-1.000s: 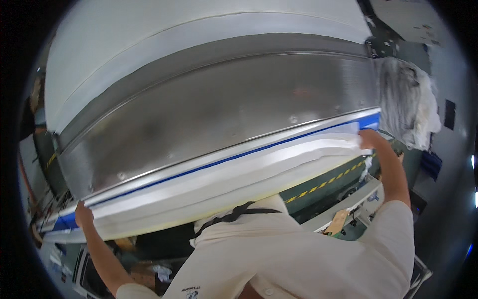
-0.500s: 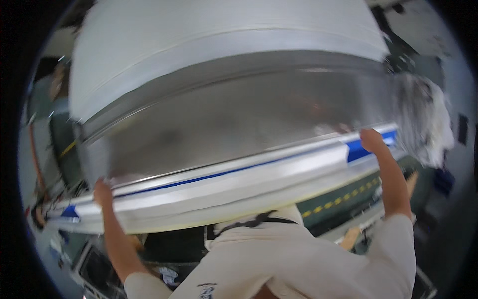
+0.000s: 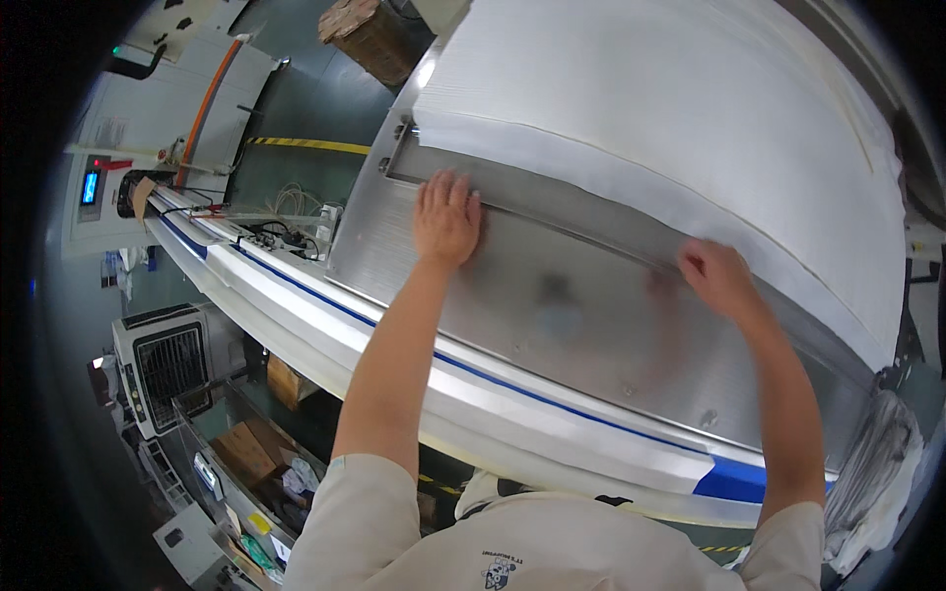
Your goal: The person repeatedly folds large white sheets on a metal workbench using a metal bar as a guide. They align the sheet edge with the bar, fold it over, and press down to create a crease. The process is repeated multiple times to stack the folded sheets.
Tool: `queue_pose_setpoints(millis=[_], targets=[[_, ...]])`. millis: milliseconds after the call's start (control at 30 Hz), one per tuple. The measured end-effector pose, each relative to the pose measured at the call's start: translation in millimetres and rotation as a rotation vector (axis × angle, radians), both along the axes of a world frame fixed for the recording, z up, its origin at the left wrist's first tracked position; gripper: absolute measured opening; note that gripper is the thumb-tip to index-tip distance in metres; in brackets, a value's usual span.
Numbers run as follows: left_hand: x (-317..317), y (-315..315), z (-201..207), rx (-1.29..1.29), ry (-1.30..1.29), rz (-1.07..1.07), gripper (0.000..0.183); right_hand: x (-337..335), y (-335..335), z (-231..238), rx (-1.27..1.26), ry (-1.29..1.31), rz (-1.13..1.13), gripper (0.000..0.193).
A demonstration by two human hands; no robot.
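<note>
Two bare forearms (image 3: 389, 360) are reaching forward from a cream shirt (image 3: 562, 542), crossing over a long white rail (image 3: 581, 443) that is running slantwise in front of the person. A thin blue strip (image 3: 532, 392) is following the rail, and a wider blue patch (image 3: 731, 480) is showing near its right end. Just beyond, a smooth metal plate (image 3: 581, 305) is lying between the rail and a broad white cloth (image 3: 680, 108). The left hand (image 3: 448, 222) is lying palm down on or just above the plate toward its left end, its fingers stretching out slightly apart. The right hand (image 3: 717, 278) is curling its fingers in beside the cloth's near edge; whether they are gripping anything cannot be told. The cloth is covering the far side. Farther off, at left, yellow tape (image 3: 307, 145) is crossing the floor, and a brown box (image 3: 374, 44) is standing past it.
</note>
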State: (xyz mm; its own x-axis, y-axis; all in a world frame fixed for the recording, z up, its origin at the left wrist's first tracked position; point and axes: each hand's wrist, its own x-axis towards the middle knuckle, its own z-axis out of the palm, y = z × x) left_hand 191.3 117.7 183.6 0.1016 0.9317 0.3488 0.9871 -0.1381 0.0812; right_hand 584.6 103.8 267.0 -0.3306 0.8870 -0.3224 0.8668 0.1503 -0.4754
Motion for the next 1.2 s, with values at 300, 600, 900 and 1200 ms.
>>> queue_pose_setpoints(millis=[300,600,900,1200], targets=[[-2.7,12.9,-23.7,-0.002,-0.178,-0.014,0.035,-228.9,190.9,-29.3,0.201,0.337,0.176,0.019],[-9.3,16.9,-23.5,-0.048,-0.217,-0.001,0.033,-281.1,238.9,-50.8,0.196,0.276,0.156,0.019],[-14.6,30.7,-18.3,0.023,-0.322,0.013,0.035,-281.7,239.1,-52.9,0.199,0.248,0.020,0.020],[-43.4,125.4,-2.9,0.309,-0.072,-0.017,0.038,-284.3,237.2,-44.7,0.146,0.194,-0.057,0.018]])
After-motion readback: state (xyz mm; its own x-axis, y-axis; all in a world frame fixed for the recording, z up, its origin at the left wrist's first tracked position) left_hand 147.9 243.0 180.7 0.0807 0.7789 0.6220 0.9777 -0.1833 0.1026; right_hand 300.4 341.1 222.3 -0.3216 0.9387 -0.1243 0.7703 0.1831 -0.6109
